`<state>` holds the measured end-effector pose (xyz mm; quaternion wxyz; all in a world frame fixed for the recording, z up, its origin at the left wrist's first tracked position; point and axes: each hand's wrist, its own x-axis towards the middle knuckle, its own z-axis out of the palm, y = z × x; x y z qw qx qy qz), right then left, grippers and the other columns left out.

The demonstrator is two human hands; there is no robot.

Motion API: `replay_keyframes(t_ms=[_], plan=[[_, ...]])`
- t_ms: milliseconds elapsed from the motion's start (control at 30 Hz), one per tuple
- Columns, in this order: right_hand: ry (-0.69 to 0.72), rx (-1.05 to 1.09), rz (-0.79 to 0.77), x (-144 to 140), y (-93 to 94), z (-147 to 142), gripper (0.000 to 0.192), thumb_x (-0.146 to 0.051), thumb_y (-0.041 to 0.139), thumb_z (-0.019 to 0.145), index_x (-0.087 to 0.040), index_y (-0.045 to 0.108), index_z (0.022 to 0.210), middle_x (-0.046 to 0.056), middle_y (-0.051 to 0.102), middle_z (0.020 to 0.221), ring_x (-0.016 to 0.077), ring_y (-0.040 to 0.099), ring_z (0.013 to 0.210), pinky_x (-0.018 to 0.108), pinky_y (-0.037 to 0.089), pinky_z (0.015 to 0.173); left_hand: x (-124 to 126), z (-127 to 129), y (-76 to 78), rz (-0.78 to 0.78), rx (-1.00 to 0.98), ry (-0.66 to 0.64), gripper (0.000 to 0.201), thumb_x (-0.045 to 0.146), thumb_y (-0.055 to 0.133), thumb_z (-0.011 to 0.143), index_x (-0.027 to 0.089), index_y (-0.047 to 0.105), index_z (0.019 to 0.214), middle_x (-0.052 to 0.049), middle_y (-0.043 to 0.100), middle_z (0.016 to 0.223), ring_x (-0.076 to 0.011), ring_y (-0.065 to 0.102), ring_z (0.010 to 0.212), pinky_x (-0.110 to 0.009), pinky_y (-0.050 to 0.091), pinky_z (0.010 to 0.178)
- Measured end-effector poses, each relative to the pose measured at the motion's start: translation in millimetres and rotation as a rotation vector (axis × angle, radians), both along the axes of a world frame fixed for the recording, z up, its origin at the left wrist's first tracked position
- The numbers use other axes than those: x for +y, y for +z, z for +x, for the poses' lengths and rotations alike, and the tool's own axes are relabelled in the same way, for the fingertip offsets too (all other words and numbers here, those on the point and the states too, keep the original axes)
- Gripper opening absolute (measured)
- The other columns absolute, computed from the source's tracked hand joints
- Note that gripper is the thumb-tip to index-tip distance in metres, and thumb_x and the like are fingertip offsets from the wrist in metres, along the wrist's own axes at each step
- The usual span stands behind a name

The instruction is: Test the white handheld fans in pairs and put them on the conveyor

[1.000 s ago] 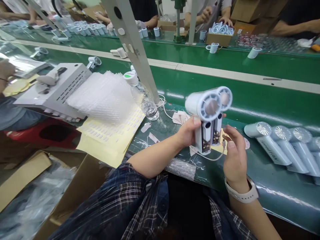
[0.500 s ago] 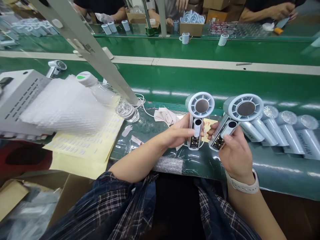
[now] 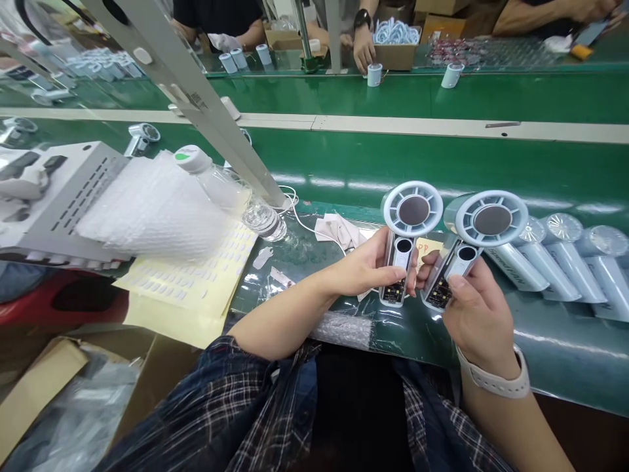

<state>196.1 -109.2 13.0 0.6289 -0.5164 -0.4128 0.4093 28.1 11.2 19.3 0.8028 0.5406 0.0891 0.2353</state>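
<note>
Two light-blue handheld fans are held up side by side, round heads upward and handles toward me. My left hand (image 3: 371, 265) grips the left fan (image 3: 413, 210) by its handle, thumb across the front. The right fan (image 3: 491, 219) is in my right hand (image 3: 479, 308), whose thumb presses on the handle below the dark oval. Both handles show an uncovered circuit board at the lower end. A yellow paper with red writing (image 3: 428, 249) is partly hidden behind them. Several more blue fans (image 3: 565, 246) lie in a row beside my right hand.
At left are a bubble-wrap sheet (image 3: 157, 210), a plastic bottle (image 3: 216, 180), a yellow label sheet (image 3: 196, 288) and a grey metal box (image 3: 63, 196). A slanted metal post (image 3: 196, 111) rises before the green belt (image 3: 339, 157). Co-workers sit across it.
The view has shifted slightly left, so things appear farther right. Both fans stay in my hands, the right one turned a little more upright. Across the belt a person's hand has reached a blue cup-shaped part.
</note>
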Motion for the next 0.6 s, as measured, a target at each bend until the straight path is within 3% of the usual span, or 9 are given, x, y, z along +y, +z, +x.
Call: replay_keyframes(t_ms=[167,367,600], plan=[[0.037,0.202,-0.009,-0.4,3.8,-0.9,0.032,-0.043,0.074,0.094,-0.029,0.068,0.122,0.007,0.077,0.113,0.0262,0.075,0.091,0.047,0.067,0.082,3.0,1.9,-5.4,0.003,-0.002,0.049,0.057,0.048,0.086,0.086,0.022,0.041,0.111,0.000,0.060,0.097,-0.0145,0.067,0.077,-0.035,0.058,0.074],[0.054,0.187,-0.010,-2.0,3.0,0.1,0.036,-0.046,0.075,0.093,-0.028,0.067,0.122,0.009,0.077,0.116,0.0287,0.075,0.099,0.050,0.066,0.089,0.4,1.9,-2.9,-0.137,-0.024,0.076,0.061,0.042,0.090,0.078,0.023,0.044,0.112,-0.001,0.056,0.103,-0.0149,0.066,0.080,-0.034,0.058,0.071],[0.034,0.162,-0.034,-2.5,-2.9,-1.4,0.028,-0.042,0.076,0.094,-0.028,0.070,0.117,0.007,0.077,0.110,0.0265,0.074,0.094,0.047,0.067,0.083,2.0,2.0,-3.7,-0.110,-0.008,0.066,0.061,0.039,0.088,0.079,0.023,0.041,0.113,0.000,0.059,0.099,-0.0143,0.067,0.076,-0.035,0.057,0.072]])
